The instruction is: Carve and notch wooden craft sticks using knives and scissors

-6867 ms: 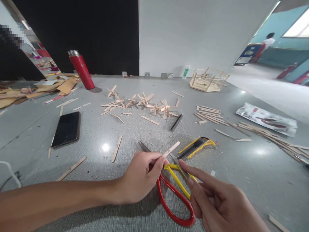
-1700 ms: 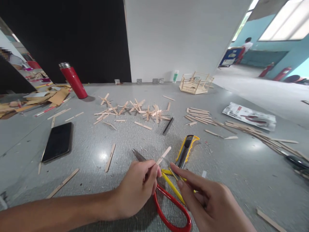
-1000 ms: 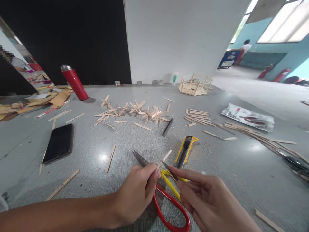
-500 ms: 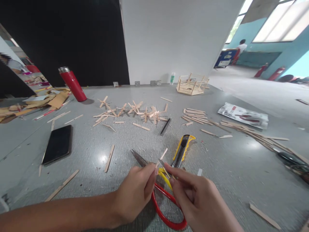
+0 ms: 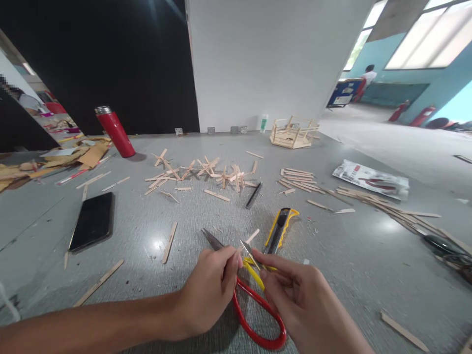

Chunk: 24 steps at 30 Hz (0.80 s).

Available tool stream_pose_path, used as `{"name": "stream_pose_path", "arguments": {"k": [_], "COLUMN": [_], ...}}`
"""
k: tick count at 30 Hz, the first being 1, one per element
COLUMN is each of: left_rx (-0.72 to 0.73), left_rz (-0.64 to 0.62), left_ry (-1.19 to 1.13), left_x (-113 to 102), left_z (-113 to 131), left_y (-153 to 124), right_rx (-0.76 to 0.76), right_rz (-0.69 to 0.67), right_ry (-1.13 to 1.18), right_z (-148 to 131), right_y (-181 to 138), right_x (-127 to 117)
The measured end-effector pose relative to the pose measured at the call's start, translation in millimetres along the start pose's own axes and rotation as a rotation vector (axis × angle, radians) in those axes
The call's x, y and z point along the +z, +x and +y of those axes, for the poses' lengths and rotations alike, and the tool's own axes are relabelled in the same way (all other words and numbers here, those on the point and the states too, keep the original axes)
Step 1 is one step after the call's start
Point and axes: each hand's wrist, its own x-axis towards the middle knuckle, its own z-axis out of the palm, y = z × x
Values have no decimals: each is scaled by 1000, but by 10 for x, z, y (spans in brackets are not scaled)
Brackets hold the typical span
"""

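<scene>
My left hand (image 5: 217, 280) is closed in a pinch on a narrow wooden craft stick (image 5: 252, 236), whose far end sticks out past the fingertips. My right hand (image 5: 295, 290) is closed round a thin, pointed metal blade (image 5: 248, 248); its tip lies against or very near the stick, and its rear is hidden in the fingers. Under both hands lie scissors (image 5: 258, 339) with red handles and dark blades pointing away to the left. A yellow plastic part (image 5: 254, 276) crosses between the hands, partly covered. Just beyond my right hand rests a yellow utility knife (image 5: 280, 228).
Joined craft sticks (image 5: 206, 169) lie mid-table, with loose sticks (image 5: 298, 179) further right. A phone (image 5: 92, 221) and red flask (image 5: 115, 132) are left. Behind stand a hexagonal stick frame (image 5: 293, 135) and glue stick (image 5: 263, 123). A black pen (image 5: 253, 195) and foil packet (image 5: 370, 179) also lie there.
The view has shifted slightly, so the table things appear a little lower and further right. Both hands keep their grips; the blade tip now shows more clearly beside the stick.
</scene>
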Motion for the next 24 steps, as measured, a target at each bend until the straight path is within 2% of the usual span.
{"name": "stream_pose_path", "arguments": {"k": [5,10,15,21,24], "left_rx": [40,41,-37,-172,-225], "left_rz": [-52,-51,4,61,56], "left_ry": [-6,-13,-51,-194,-283], "left_x": [-4,-8,-11,-3,-4], "left_z": [-68,-54,11,-41,-29], "left_y": [-8,-20,2,99,70], "right_rx": [-2,-34,-44,-179,-129], "right_rz": [-18,-8,28,36,151], "right_ry": [24,19,-73,-157,-95], "right_z": [19,21,-12,-72,-161], "right_y": [10,15,-31,-163,-198], "right_x": [9,3,22,135,44]}}
